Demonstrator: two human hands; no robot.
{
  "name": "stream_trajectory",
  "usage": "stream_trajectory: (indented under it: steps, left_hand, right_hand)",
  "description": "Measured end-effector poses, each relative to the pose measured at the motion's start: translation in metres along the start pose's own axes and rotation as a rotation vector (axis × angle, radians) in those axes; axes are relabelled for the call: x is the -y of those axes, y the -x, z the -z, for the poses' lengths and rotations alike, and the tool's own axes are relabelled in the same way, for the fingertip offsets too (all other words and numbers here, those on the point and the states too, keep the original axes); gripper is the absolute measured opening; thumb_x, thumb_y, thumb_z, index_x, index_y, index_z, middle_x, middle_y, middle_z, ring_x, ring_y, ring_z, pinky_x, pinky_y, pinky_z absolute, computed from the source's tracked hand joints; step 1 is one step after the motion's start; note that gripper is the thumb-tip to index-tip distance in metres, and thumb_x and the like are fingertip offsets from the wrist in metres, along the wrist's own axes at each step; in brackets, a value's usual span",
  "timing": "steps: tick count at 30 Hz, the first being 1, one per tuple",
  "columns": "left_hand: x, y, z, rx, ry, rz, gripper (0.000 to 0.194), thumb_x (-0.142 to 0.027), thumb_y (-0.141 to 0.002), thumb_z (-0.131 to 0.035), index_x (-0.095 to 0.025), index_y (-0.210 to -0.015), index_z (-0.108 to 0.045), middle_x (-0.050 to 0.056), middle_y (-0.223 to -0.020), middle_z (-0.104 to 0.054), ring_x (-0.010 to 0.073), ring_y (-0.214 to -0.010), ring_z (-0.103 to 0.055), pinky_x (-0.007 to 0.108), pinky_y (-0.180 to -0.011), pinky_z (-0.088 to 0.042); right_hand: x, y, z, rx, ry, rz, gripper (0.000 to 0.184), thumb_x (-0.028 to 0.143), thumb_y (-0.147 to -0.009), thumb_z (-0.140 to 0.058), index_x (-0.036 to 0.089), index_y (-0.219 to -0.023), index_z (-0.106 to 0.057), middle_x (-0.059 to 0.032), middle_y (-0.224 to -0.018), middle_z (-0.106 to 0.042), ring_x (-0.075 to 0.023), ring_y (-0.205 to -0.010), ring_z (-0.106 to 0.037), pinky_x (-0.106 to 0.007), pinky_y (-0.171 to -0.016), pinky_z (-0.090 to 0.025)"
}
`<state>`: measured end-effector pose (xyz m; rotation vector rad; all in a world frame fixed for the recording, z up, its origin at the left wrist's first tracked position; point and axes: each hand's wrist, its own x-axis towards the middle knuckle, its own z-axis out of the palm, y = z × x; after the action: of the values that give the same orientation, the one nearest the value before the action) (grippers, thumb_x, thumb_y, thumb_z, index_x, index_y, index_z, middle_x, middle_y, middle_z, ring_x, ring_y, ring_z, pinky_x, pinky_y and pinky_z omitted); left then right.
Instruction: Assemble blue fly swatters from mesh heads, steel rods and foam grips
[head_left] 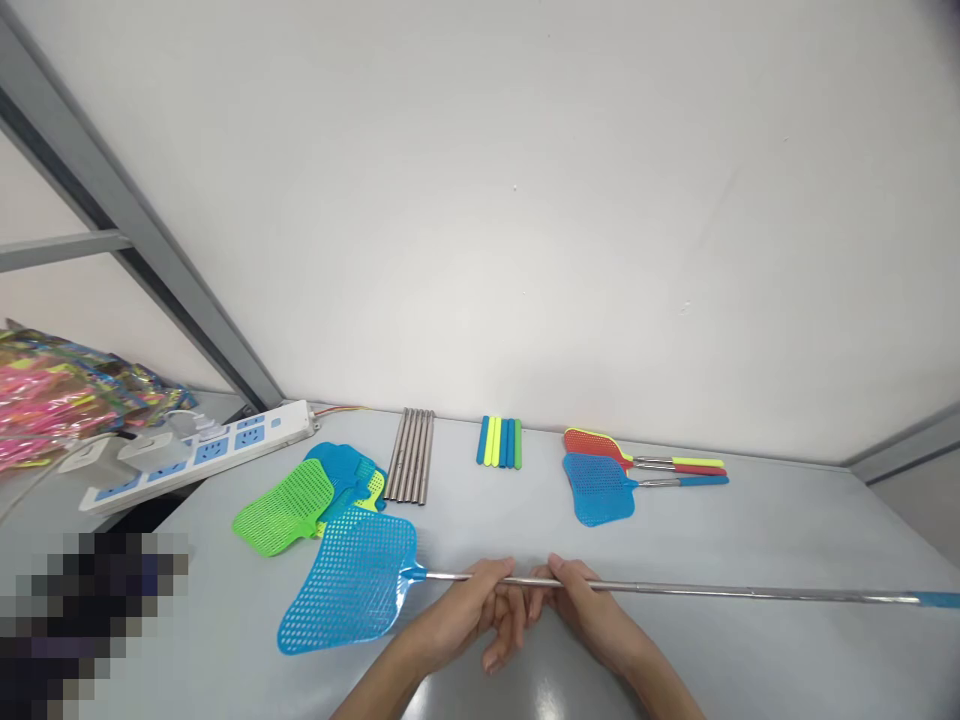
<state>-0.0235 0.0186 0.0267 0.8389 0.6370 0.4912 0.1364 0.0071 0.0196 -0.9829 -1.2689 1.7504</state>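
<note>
A blue fly swatter point(352, 580) with a long extended metal rod lies across the front, its perforated head to the left and its blue grip at the right edge. My left hand point(491, 608) pinches the rod a short way from the head, thumb on top. Close beside it, my right hand point(574, 595) also grips the rod between thumb and curled fingers. Behind the swatter head are loose heads in green point(285, 508), blue point(341, 472) and yellow, overlapping in a pile. Several metal rods point(409, 458) lie side by side near the wall.
Several blue, yellow and green handle sleeves point(499, 442) lie in a row. At the right, swatters with blue point(598, 488) and red point(596, 445) heads are stacked. A white power strip point(210, 455) with plugs and plastic-wrapped goods point(67, 395) stand at the left. A wall point(525, 250) rises behind.
</note>
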Motion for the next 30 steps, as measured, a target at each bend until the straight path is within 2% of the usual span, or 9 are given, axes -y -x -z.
stream_trajectory:
  steps: [5,11,15,19,23,30]
  left_hand:
    - [0.003,-0.001,-0.002,0.001,-0.003,-0.026,0.057,-0.045,-0.082,-0.021,-0.009,-0.057,-0.057,0.001,-0.036,-0.048,0.0064,-0.025,-0.034,0.021,-0.033,-0.031]
    - [0.005,-0.002,-0.003,0.016,0.025,0.001,0.056,-0.045,-0.081,-0.026,-0.011,-0.046,-0.054,-0.002,-0.027,-0.039,0.0066,-0.023,-0.032,0.020,-0.031,-0.026]
    - [0.009,-0.003,-0.005,0.054,0.049,0.032,0.058,-0.048,-0.080,-0.027,-0.013,-0.039,-0.049,-0.004,-0.022,-0.030,0.0065,-0.021,-0.029,0.021,-0.033,-0.025]
    - [0.011,-0.003,-0.006,0.059,0.044,0.067,0.060,-0.052,-0.078,-0.027,-0.014,-0.037,-0.047,-0.005,-0.020,-0.025,0.0056,-0.020,-0.026,0.022,-0.035,-0.025]
    - [0.009,-0.003,-0.006,0.072,0.036,0.099,0.061,-0.055,-0.077,-0.025,-0.015,-0.037,-0.046,-0.005,-0.019,-0.024,0.0065,-0.019,-0.024,0.022,-0.031,-0.021]
    - [0.008,-0.004,-0.005,-0.016,-0.027,0.080,0.062,-0.054,-0.079,-0.023,-0.013,-0.039,-0.048,-0.004,-0.023,-0.030,0.0058,-0.021,-0.028,0.020,-0.030,-0.021]
  right_hand:
    - [0.001,0.000,0.002,0.013,0.077,0.001,0.064,0.051,-0.082,-0.016,0.014,-0.060,-0.063,-0.0047,-0.055,-0.057,-0.0168,-0.064,-0.052,-0.030,-0.067,-0.036]
    - [0.008,0.003,0.005,0.002,0.113,0.008,0.063,0.049,-0.083,-0.016,0.014,-0.060,-0.064,-0.0042,-0.056,-0.057,-0.0168,-0.065,-0.052,-0.031,-0.069,-0.036]
    - [0.006,0.002,0.002,0.041,0.044,-0.029,0.065,0.051,-0.082,-0.015,0.013,-0.060,-0.063,-0.0037,-0.049,-0.055,-0.0161,-0.057,-0.052,-0.029,-0.063,-0.036]
    - [0.001,0.001,-0.001,0.055,-0.019,-0.073,0.067,0.054,-0.081,-0.013,0.013,-0.062,-0.063,-0.0026,-0.046,-0.052,-0.0145,-0.050,-0.051,-0.028,-0.057,-0.037]
    - [0.001,0.001,-0.002,0.032,0.034,-0.058,0.067,0.053,-0.081,-0.013,0.014,-0.060,-0.062,-0.0015,-0.043,-0.050,-0.0146,-0.050,-0.051,-0.028,-0.058,-0.037]
    - [0.015,0.003,0.000,0.012,0.084,-0.043,0.059,0.051,-0.082,-0.018,0.016,-0.049,-0.052,-0.0013,-0.048,-0.049,-0.0136,-0.052,-0.049,-0.028,-0.061,-0.037]
